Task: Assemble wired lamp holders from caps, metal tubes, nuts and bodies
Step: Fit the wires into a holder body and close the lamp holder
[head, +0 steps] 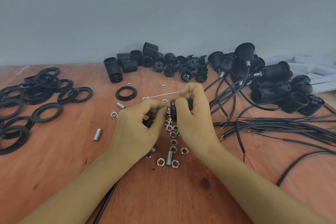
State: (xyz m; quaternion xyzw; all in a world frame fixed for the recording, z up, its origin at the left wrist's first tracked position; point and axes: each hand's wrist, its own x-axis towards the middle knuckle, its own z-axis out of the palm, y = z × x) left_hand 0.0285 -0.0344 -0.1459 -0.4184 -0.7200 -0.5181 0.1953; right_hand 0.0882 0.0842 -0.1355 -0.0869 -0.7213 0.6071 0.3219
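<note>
My right hand (194, 112) grips a black lamp holder body (173, 105) held on its side above the table. My left hand (140, 125) is closed around a black cap with wire (148, 121), its fingertips touching the body's open end. A black cable (107, 200) runs from under my left forearm to the near edge. Several silver nuts (173, 142) and a metal tube (169, 158) lie on the wooden table (63, 169) below my hands. Two more tubes, one (97, 135) and another (120, 105), lie to the left.
Black rings (36, 96) are heaped at the left. Loose threaded bodies (127, 63) and caps (187, 69) line the back wall. Finished wired holders (272, 82) pile at the right, with loose black cables (291, 125) fanned beside them. A white cable tie (163, 95) lies behind my hands.
</note>
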